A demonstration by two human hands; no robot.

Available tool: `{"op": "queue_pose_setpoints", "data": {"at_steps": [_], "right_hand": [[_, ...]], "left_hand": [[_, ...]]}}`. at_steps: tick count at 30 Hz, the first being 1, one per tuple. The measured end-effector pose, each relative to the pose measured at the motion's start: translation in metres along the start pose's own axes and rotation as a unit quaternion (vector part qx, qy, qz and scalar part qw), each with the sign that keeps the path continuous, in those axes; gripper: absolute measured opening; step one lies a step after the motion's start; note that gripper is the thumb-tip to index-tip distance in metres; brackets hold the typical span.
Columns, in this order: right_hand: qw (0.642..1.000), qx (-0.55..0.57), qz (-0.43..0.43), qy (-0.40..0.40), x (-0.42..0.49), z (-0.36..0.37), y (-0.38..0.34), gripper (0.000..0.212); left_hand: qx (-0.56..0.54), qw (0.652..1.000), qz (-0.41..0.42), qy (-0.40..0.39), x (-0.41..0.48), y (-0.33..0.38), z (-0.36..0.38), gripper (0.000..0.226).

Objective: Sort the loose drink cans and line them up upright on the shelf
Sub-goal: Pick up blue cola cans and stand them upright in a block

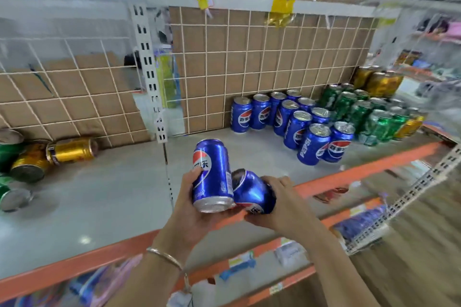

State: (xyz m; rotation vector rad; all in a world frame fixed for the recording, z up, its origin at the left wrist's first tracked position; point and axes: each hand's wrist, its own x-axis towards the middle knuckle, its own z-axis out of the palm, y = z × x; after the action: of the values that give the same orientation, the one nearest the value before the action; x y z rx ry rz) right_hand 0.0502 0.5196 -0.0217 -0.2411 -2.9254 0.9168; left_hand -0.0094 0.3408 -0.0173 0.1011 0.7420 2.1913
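A person is standing at a pale grey shelf board (112,194) with an orange metal front rail (361,172), and a white slotted upright post (151,70) is rising from its back edge. The left hand (192,207) is gripping a blue aluminium cola can (212,172) in front of the post and slightly to its right. The fingers are wrapping round the can's lower half, and its silver base is tipping toward the camera. The right hand (282,204) is clasping a second blue cola can (252,192) just right of the first. This one is lying tilted, with its side touching the first can. Both cans are hanging in the air over the front rail.

Further right of the post, a block of upright blue cans (296,122) is standing against the white wire grid backed with brown cardboard (249,57). Upright green cans (361,112) are standing beyond them, and upright gold cans (376,82) are sitting furthest right. Left of the post, loose gold cans (72,149) and loose green cans (10,154) are lying on their sides on the board. A thin metal bangle (164,257) is circling the left wrist.
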Motion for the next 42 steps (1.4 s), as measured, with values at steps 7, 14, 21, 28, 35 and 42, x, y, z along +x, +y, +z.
{"op": "queue_pose_setpoints", "data": {"at_steps": [7, 14, 21, 28, 35, 42], "right_hand": [[0.956, 0.26, 0.125, 0.04, -0.019, -0.026, 0.042, 0.051], [0.851, 0.496, 0.169, 0.0, -0.007, -0.052, 0.05, 0.026], [0.871, 0.458, 0.173, -0.021, 0.041, -0.061, 0.069, 0.048], [0.961, 0.265, 0.084, 0.008, 0.126, -0.076, 0.066, 0.042], [0.993, 0.101, 0.028, 0.046, 0.188, -0.085, 0.047, 0.065], [0.954, -0.299, -0.035, 0.019, 0.237, -0.096, 0.046, 0.071]], "left_hand": [[0.109, 0.991, 0.02, 0.081, 0.021, -0.045, 0.042, 0.051], [0.189, 0.976, 0.003, 0.11, 0.049, -0.054, 0.057, 0.043], [0.315, 0.942, 0.019, 0.111, 0.092, -0.03, 0.051, 0.052], [0.348, 0.92, 0.08, 0.162, 0.147, 0.006, 0.031, 0.051], [0.375, 0.897, 0.104, 0.21, 0.198, 0.042, 0.007, 0.077], [0.407, 0.869, 0.121, 0.253, 0.239, 0.045, -0.013, 0.049]]}}
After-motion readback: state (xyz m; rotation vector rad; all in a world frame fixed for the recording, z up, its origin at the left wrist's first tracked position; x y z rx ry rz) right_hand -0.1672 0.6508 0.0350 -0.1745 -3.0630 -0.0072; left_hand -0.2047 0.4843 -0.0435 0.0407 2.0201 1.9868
